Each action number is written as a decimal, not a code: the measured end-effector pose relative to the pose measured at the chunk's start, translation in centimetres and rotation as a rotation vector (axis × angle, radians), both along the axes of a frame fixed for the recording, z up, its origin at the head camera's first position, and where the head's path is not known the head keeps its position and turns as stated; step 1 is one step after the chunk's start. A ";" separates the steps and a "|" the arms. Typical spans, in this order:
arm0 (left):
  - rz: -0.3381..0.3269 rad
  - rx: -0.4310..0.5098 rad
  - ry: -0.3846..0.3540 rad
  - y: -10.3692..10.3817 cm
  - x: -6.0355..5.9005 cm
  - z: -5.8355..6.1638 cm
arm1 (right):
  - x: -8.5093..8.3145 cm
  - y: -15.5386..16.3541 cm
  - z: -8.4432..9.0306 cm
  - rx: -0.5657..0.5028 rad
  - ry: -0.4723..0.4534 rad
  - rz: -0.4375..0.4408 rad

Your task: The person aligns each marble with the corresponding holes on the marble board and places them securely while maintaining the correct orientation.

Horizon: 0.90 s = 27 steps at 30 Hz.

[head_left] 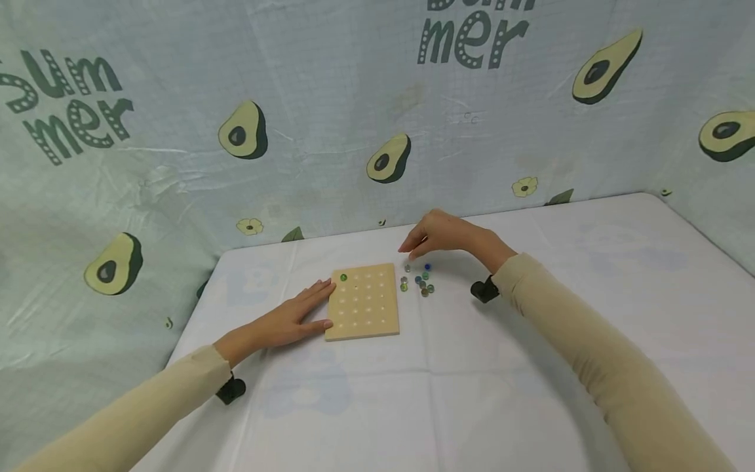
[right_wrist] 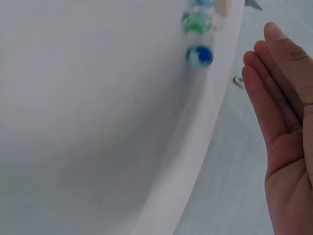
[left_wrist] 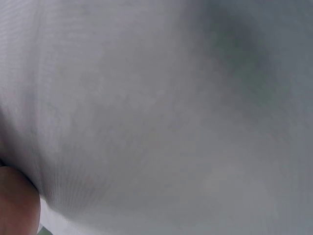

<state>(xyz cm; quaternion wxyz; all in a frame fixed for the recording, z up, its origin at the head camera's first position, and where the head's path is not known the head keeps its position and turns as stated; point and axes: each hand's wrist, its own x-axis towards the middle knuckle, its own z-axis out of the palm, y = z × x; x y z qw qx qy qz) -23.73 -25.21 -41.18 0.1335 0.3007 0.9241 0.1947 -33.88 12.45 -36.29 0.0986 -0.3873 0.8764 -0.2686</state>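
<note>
A square light-wood board (head_left: 377, 321) with rows of small round hollows lies on the white table. One green marble (head_left: 344, 278) sits in its far left corner hollow. My left hand (head_left: 289, 321) rests with straight fingers and thumb against the board's left edge; the left wrist view catches only a bit of skin at lower left. Beside the board's right edge lies a loose group of glass marbles (head_left: 423, 284), among them a blue marble (right_wrist: 200, 56). Just beyond them my right hand (head_left: 439, 234) hovers, fingers loosely extended, thumb near the fingertips, with no marble visible between them.
The white tablecloth (head_left: 489, 393) covers the table, whose far edge runs close behind my right hand. Behind it hangs a pale curtain (head_left: 318, 118) printed with avocados and lettering. A small black device (head_left: 485, 290) is strapped to each wrist.
</note>
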 end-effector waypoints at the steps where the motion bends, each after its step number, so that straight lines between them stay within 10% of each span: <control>1: 0.000 0.001 0.000 0.0 0.0 0.0 | 0.1 0.6 0.0 0.006 -0.002 -0.010; 27: 0.004 -0.011 0.004 -0.2 0.1 -0.1 | 0.8 3.7 -2.3 -0.004 0.069 0.034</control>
